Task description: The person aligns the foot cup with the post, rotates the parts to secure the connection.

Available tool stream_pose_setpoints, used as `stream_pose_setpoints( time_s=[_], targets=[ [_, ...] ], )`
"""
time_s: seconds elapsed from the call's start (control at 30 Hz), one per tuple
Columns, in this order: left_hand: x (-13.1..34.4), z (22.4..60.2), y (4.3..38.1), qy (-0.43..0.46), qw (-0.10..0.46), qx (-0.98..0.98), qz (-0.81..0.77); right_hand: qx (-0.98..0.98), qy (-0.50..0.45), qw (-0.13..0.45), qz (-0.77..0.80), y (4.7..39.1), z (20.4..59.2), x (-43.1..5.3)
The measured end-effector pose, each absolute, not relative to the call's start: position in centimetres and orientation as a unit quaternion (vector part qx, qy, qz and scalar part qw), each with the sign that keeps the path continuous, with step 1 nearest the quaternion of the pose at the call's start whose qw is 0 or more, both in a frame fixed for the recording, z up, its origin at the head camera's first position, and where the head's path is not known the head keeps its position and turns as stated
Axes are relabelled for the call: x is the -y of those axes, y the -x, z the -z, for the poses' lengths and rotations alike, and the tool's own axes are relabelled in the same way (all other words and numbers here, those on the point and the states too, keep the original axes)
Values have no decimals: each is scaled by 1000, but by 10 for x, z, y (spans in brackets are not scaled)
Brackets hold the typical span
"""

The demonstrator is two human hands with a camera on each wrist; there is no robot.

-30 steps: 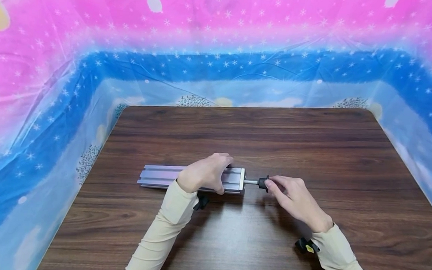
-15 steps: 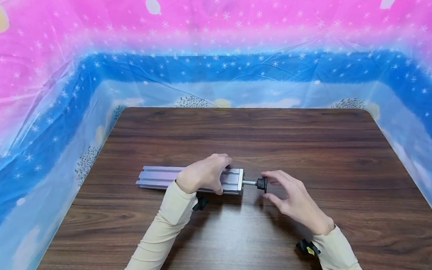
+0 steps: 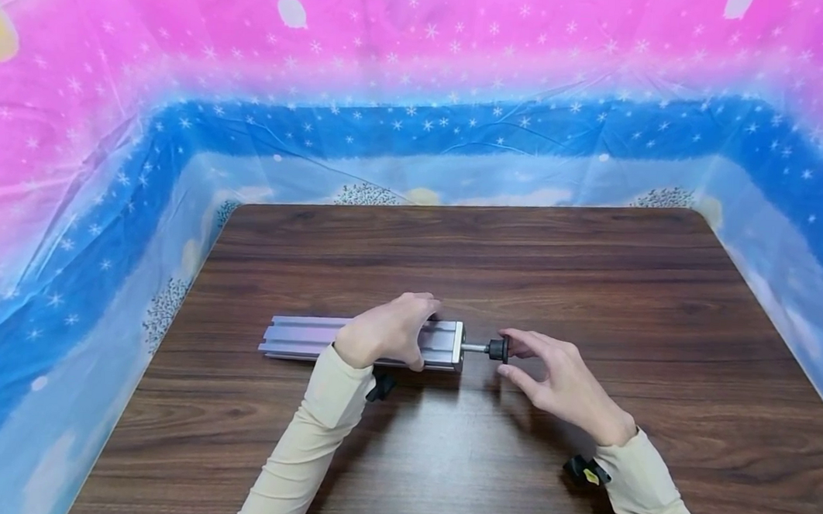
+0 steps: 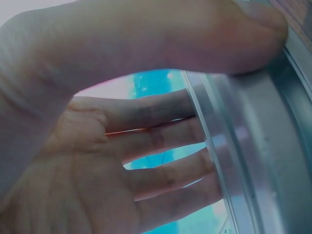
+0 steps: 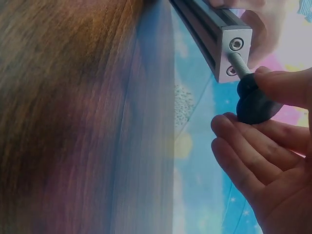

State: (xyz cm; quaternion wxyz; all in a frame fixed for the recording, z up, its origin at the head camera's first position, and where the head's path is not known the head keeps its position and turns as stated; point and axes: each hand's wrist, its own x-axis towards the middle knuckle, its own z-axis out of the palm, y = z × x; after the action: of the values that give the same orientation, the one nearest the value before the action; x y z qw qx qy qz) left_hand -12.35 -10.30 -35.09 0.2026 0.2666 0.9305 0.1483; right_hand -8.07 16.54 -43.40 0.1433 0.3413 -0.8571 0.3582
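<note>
A silver aluminum profile (image 3: 309, 337) with long grooves lies on the table. My left hand (image 3: 385, 333) grips it near its right end, thumb on the near side and fingers over the far side. On that end sits a pale plate (image 5: 226, 68) with two socket screws. A threaded rod (image 3: 475, 348) sticks out of the plate and carries a black leveling foot (image 3: 498, 349). Around the foot's rim my right hand (image 3: 573, 380) holds thumb and fingers; in the right wrist view the thumb touches its edge. The profile's underside is hidden.
The dark wood-grain table (image 3: 454, 251) spreads around the hands. A pink and blue patterned cloth (image 3: 418, 125) hangs behind it and along both sides. Black camera mounts (image 3: 585, 469) are strapped at the wrists, below the cream sleeves.
My right hand let the foot's rim go and spread its fingers, then brought the thumb and fingers back in on it. The left hand and the profile keep their place.
</note>
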Motion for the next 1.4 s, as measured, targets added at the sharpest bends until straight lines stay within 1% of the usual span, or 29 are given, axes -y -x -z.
stream_pose_setpoints(
  time_s=[0.1,0.37,0.6,0.87,0.97,1.2,1.3,1.4],
  targets=[
    [104,351,124,-267,201,-931,-148,862,-332,130,-361,81,433,-164],
    [103,350,122,-262,207,-931,-147,878,-282,59,-383,80,431,-165],
    [102,350,122,-261,207,-932,-146,888,-275,63,-364,82,432,-165],
    [103,352,122,-261,208,-932,-144,890,-269,47,-366,82,433,-165],
    [103,351,123,-262,208,-931,-145,883,-279,60,-373,81,433,-166],
    [104,349,122,-261,210,-931,-147,843,-353,140,-381,81,431,-163],
    [105,349,122,-260,209,-931,-148,837,-361,164,-378,83,432,-163],
    [105,350,122,-261,208,-931,-150,840,-356,173,-372,83,432,-163]
  ],
)
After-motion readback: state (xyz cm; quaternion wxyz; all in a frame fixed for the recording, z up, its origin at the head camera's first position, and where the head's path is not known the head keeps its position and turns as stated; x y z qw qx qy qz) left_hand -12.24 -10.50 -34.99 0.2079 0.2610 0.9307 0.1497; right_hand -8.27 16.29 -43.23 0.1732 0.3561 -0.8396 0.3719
